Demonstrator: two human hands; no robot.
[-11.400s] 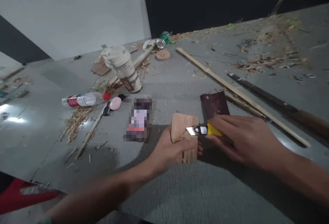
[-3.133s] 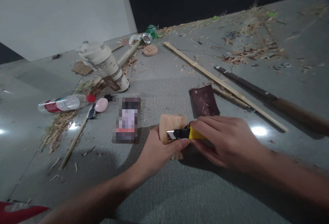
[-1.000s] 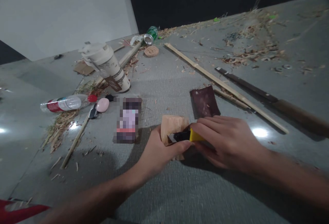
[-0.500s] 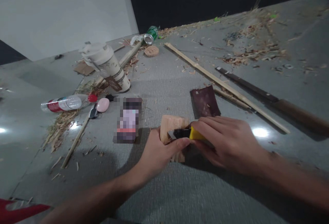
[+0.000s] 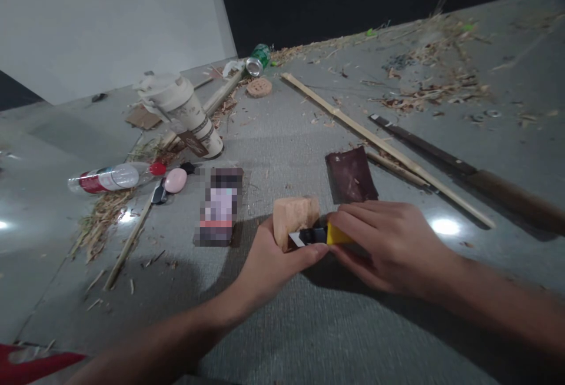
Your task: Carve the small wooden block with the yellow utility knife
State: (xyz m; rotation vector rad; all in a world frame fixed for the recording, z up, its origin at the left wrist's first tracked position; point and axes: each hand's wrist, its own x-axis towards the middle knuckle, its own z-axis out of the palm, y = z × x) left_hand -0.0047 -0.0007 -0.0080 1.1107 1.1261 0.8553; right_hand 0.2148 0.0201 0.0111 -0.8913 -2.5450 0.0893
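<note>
Near the front of the grey mat, the left hand is wrapped around a pale wooden block, with the thumb across its near side, apparently to brace it against the cutter. The right hand is closed around a yellow utility knife, its short blade laid against the block's lower edge beside that thumb. The block sits between both hands; whether it touches the mat is hidden.

Just behind lies a dark red sheet, handy to the right hand. Farther right, a bamboo strip and a long blade with a wooden handle lie near each other. To the left are a plastic bottle on its side and a lidded cup. Shavings litter the far mat, and a white wall rises beyond.
</note>
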